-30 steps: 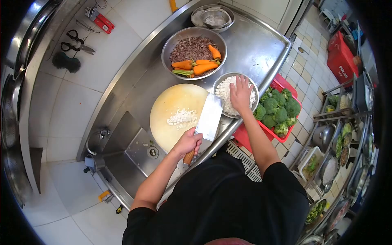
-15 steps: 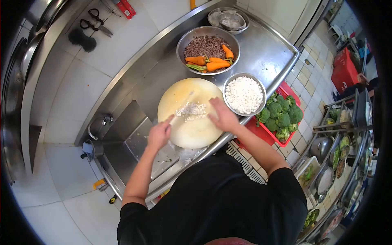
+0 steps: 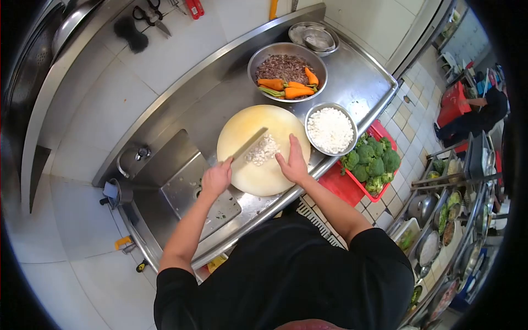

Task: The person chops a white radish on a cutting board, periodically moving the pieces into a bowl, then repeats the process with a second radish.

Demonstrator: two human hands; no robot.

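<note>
My left hand (image 3: 218,177) is wrapped round the handle of a cleaver (image 3: 250,144), whose blade stands on edge along the left side of a small pile of chopped white pieces (image 3: 263,150). The pile lies on a round, yellowish cutting board (image 3: 247,122). On the right side of the pile, my right hand (image 3: 294,162) is open, thumb apart from the fingers, low over the board. A metal bowl full of white pieces (image 3: 331,130) stands just beyond it, not touched by either hand.
A metal bowl with brown pieces and carrots (image 3: 284,70) stands behind the board, smaller bowls (image 3: 318,38) farther back. The sink basin (image 3: 181,192) is at the left. Broccoli (image 3: 368,159) fills a red basket beside the counter. Another person (image 3: 481,115) is at the far right near shelves.
My right hand has left the bowl of white pieces for the board. The cleaver has swung from the board's right side to the pile's left. Another person has come into view.
</note>
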